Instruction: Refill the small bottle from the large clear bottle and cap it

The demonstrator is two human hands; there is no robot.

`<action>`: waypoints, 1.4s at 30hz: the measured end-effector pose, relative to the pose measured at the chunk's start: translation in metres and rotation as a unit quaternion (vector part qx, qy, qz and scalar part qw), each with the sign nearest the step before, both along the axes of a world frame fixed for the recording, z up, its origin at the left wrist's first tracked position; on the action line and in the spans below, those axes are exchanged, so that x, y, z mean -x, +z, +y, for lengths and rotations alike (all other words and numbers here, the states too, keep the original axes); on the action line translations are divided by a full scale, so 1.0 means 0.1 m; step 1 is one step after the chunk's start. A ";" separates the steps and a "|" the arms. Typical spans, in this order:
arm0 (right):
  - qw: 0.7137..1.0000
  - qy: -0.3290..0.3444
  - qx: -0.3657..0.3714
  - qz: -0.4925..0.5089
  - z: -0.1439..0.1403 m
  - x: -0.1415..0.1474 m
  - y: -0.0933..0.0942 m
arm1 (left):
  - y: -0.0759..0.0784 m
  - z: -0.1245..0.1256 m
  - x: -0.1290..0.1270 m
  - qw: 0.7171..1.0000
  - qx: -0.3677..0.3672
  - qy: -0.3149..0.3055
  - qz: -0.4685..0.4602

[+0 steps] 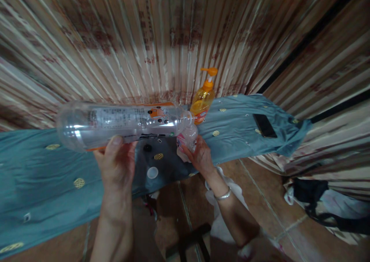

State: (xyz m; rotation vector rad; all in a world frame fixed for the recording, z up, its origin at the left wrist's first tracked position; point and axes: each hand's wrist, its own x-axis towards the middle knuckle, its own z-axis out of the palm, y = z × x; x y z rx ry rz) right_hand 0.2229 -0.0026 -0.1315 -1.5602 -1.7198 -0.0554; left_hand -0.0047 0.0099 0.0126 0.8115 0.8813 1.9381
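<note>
striped curtains (162,38), teal-clothed table (37,185), tiled floor (260,200)

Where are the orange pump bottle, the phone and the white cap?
Orange pump bottle (202,107), head view, on its body.
Phone (264,125), head view, screen middle.
White cap (152,172), head view, its top.

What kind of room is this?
Probably a room in someone's home. A table under a blue-grey cloth stands against striped curtains, with an orange pump soap bottle and a phone on it, above a tiled floor.
</note>
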 end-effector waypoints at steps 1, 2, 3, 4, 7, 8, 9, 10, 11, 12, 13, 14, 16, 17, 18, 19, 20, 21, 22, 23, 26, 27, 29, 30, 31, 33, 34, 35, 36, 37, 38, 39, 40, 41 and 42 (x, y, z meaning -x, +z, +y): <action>1.000 0.002 0.000 0.000 0.00 0.00 0.00 | 0.00 0.00 0.00 1.000 -0.001 -0.003 0.008; 1.000 0.003 0.001 0.000 0.00 0.00 0.01 | -0.01 0.00 0.01 1.000 -0.002 -0.006 0.016; 1.000 0.002 0.002 -0.001 0.00 0.00 0.01 | -0.01 0.00 0.01 1.000 -0.002 -0.007 0.022; 1.000 0.001 0.004 -0.002 0.00 0.00 0.01 | 0.00 0.00 0.01 1.000 -0.003 -0.006 0.025; 1.000 -0.004 0.009 -0.005 0.00 -0.01 0.00 | 0.00 0.00 0.00 1.000 -0.005 -0.006 0.028; 1.000 -0.005 0.007 -0.008 0.00 0.00 -0.01 | 0.00 0.00 0.00 1.000 -0.006 -0.006 0.028; 1.000 -0.005 0.004 -0.012 0.00 0.00 -0.01 | 0.01 0.00 0.00 1.000 -0.006 -0.006 0.027; 1.000 -0.006 0.000 -0.015 0.00 0.00 -0.02 | 0.01 0.00 0.00 1.000 -0.006 -0.006 0.026; 1.000 -0.006 -0.003 -0.018 0.00 0.00 -0.03 | 0.01 0.00 0.00 1.000 -0.004 -0.006 0.026; 1.000 -0.006 -0.004 -0.019 0.00 0.00 -0.03 | 0.01 0.00 0.00 1.000 -0.003 -0.007 0.027; 1.000 -0.007 -0.003 -0.018 0.01 0.00 -0.03 | 0.01 0.00 0.00 1.000 -0.004 -0.007 0.028; 1.000 -0.007 -0.001 -0.016 0.00 0.00 -0.03 | 0.01 0.00 0.00 1.000 -0.006 -0.009 0.030; 1.000 -0.009 0.003 -0.013 0.00 0.00 -0.03 | 0.01 0.00 -0.01 0.999 -0.013 -0.012 0.033; 1.000 -0.012 0.005 -0.012 0.00 0.00 -0.03 | 0.01 0.00 -0.01 0.999 -0.016 -0.012 0.033; 1.000 -0.014 0.005 -0.012 0.00 0.01 -0.02 | 0.01 0.00 -0.01 0.999 -0.016 -0.011 0.032; 1.000 -0.015 0.005 -0.013 0.00 0.01 -0.02 | 0.01 0.00 0.00 0.999 -0.014 -0.012 0.031; 1.000 -0.016 0.004 -0.014 0.00 0.01 -0.02 | 0.01 -0.01 0.00 0.999 -0.012 -0.013 0.030; 1.000 -0.014 0.002 -0.015 -0.01 0.01 -0.01 | 0.01 -0.01 0.00 0.999 -0.008 -0.014 0.028; 1.000 -0.012 -0.002 -0.015 -0.01 0.01 -0.01 | 0.01 -0.01 0.00 1.000 -0.006 -0.013 0.025; 1.000 -0.011 -0.004 -0.015 -0.01 0.01 -0.01 | 0.01 -0.01 0.00 1.000 -0.004 -0.012 0.022; 1.000 -0.010 -0.001 -0.012 0.00 0.00 -0.02 | 0.01 -0.01 0.00 1.000 -0.005 -0.006 0.014; 1.000 -0.010 0.003 -0.013 0.00 0.00 -0.02 | 0.02 -0.01 -0.01 1.000 -0.007 -0.006 0.015; 1.000 -0.008 0.006 -0.017 0.00 0.00 -0.02 | 0.02 -0.01 -0.01 1.000 -0.010 -0.008 0.022; 1.000 -0.007 0.005 -0.020 0.00 0.00 -0.02 | 0.02 -0.01 -0.01 1.000 -0.009 -0.008 0.027; 1.000 -0.006 0.002 -0.022 0.00 0.00 -0.01 | 0.03 -0.01 -0.01 0.999 -0.008 -0.009 0.031; 1.000 -0.004 -0.006 -0.024 -0.01 0.00 0.01 | 0.02 -0.01 -0.01 0.999 -0.006 -0.012 0.036; 1.000 -0.003 -0.009 -0.023 -0.01 0.00 0.02 | 0.02 -0.01 -0.01 0.999 -0.006 -0.013 0.037; 1.000 -0.002 -0.012 -0.022 -0.02 0.00 0.03 | 0.02 -0.01 0.00 0.999 -0.005 -0.014 0.037; 1.000 -0.001 -0.012 -0.021 -0.02 0.01 0.04 | 0.02 -0.01 0.00 0.999 -0.005 -0.014 0.036; 1.000 -0.001 -0.010 -0.021 -0.02 0.01 0.05 | 0.02 -0.01 0.00 0.999 -0.005 -0.014 0.034; 1.000 -0.003 -0.006 -0.022 -0.03 0.02 0.06 | 0.01 -0.01 0.00 0.999 -0.006 -0.013 0.032; 1.000 -0.005 -0.002 -0.022 -0.03 0.02 0.06 | 0.01 -0.01 0.01 0.999 -0.008 -0.012 0.028; 1.000 -0.009 0.002 -0.021 -0.04 0.02 0.07 | 0.01 0.00 0.01 1.000 -0.008 -0.011 0.024; 1.000 -0.012 0.005 -0.020 -0.04 0.03 0.07 | 0.01 0.00 0.01 1.000 -0.007 -0.009 0.021; 1.000 -0.014 0.008 -0.017 -0.04 0.03 0.07 | 0.01 0.00 0.00 1.000 -0.005 -0.006 0.019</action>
